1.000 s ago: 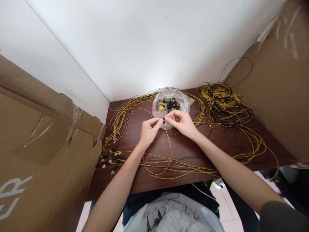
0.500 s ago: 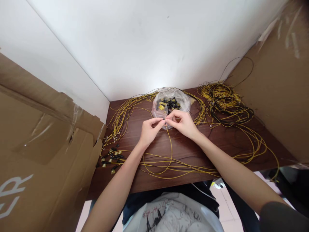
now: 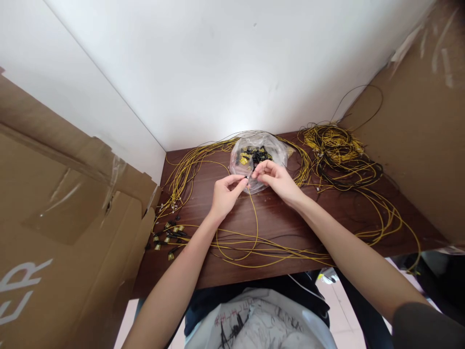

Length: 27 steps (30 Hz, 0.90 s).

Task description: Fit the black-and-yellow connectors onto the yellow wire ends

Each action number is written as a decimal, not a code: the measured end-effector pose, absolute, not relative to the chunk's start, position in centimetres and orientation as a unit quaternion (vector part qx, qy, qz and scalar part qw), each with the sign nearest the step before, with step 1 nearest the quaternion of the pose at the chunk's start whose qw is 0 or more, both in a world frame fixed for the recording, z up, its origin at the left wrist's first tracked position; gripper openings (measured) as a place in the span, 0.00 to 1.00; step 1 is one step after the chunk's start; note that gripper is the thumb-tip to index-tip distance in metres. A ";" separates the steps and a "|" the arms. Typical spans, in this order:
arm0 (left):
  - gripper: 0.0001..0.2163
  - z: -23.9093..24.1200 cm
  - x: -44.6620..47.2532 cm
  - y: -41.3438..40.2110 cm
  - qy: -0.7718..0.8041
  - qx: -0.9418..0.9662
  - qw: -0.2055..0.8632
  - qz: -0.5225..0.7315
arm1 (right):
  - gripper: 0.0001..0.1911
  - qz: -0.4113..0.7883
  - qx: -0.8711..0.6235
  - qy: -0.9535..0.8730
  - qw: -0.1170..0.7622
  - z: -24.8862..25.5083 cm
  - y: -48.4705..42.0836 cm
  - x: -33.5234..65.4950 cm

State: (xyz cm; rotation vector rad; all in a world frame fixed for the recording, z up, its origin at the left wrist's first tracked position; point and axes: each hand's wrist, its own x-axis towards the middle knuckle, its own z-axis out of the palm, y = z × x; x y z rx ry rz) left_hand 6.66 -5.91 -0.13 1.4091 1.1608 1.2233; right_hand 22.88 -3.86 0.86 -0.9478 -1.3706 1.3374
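My left hand (image 3: 225, 195) pinches the end of a thin yellow cable (image 3: 256, 220), with a small black part at the fingertips. My right hand (image 3: 276, 180) is curled just to the right, its fingertips pinched close to that same cable end; what it holds is too small to name. Both hands hover over the dark wooden table (image 3: 276, 213), right in front of a clear plastic bag (image 3: 254, 156) of black and yellow small parts. The cable drops from my fingers and loops across the table's front.
Bundled yellow cables (image 3: 185, 169) fan along the back left. A tangled heap of yellow and black cables (image 3: 339, 152) lies back right. Several finished connector ends (image 3: 169, 237) lie front left. Cardboard boxes (image 3: 58, 218) flank both sides; a white wall stands behind.
My right hand has shifted slightly up and toward the bag, its fingers curling more. My left hand has stayed pinched on the cable end.
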 end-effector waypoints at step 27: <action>0.08 -0.4 6.7 -5.8 0.474 0.576 0.432 0.507 | 0.15 0.617 -0.370 -0.466 0.515 1.0 -4.0 22.7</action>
